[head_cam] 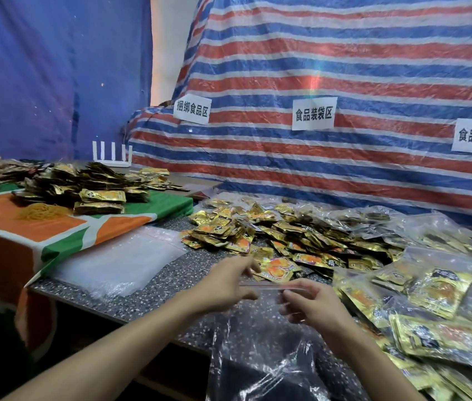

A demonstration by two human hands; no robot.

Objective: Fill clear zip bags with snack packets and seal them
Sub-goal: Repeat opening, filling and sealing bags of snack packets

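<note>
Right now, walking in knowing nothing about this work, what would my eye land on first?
First the red, white and blue striped tarp filling the back wall, with white paper signs on it. Then the glittering heap of gold snack packets across the middle of the speckled table. Nearest the camera, the left hand and right hand hold a clear zip bag by its top strip; it looks empty.

Pinching an empty clear zip bag (263, 351) by its top strip with left hand (226, 285) and right hand (313, 305), over the front edge of the speckled table (171, 290). Gold snack packets (287, 235) heaped mid-table, filled bags (437, 299) at right edge, flat spare bags (113, 264) at left.
</note>
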